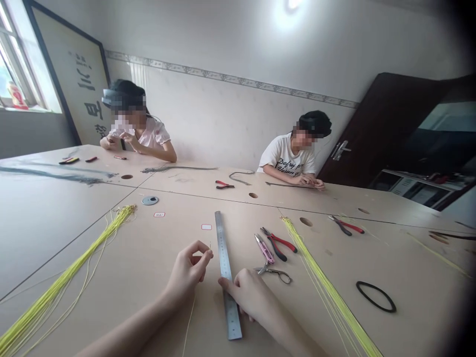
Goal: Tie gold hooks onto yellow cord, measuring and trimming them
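My left hand (191, 265) is closed in a pinch, with a short thin tip standing up from the fingertips. A thin yellow cord (190, 320) trails from below that hand toward the near side. Just to the right lies a steel ruler (230, 310), pointing away from me. My right hand (249, 292) grips the ruler's near half, thumb across its face and fingers by the right edge, partly hidden. Beyond this hand are pink-handled thread snips (264, 249), small metal scissors (280, 275) and red-and-black pliers (280, 245).
Bundles of yellow cord lie at left (80, 265) and right (327, 285). A black loop (376, 296) and second pliers (345, 225) are at right. Red pliers (225, 185) lie farther back. Two people (137, 134) (288, 158) work across the table. The tabletop has round holes (306, 222).
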Motion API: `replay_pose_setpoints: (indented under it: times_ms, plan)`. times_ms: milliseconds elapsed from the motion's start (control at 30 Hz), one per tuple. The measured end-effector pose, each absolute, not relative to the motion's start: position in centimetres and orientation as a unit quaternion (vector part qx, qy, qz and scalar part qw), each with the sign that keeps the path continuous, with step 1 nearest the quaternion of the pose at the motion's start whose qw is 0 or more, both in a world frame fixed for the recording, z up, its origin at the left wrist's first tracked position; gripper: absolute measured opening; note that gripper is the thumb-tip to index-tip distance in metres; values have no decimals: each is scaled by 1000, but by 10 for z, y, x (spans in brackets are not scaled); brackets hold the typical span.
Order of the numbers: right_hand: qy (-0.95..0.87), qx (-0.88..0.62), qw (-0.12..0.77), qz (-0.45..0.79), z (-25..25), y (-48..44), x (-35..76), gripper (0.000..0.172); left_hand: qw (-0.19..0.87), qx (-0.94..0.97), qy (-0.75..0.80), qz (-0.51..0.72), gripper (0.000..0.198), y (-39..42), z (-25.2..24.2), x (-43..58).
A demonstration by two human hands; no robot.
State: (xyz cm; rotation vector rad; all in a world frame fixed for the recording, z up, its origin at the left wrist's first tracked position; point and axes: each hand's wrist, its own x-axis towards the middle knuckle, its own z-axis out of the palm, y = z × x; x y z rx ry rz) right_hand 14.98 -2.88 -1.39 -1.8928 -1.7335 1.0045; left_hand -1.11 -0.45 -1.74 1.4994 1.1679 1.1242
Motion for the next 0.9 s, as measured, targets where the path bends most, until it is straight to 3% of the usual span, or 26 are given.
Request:
replay_pose_setpoints:
  times_ms: [100,233,600,900]
  plan:
    - [-645,-654,282,277,-3,-30,153,38,423,640,474,433,23,-4,-21,-9]
    - [-671,-585,367,271,2,-30,149,19,370,689,469,410,21,-5,-25,-6]
    - [-633,-545,433,339,-11,-31,132,16,235,766,439,407,21,-6,-29,-3]
    - [-589,-616,459,253,21,2,191,26,254,818,386,342,22,-47,-25,7]
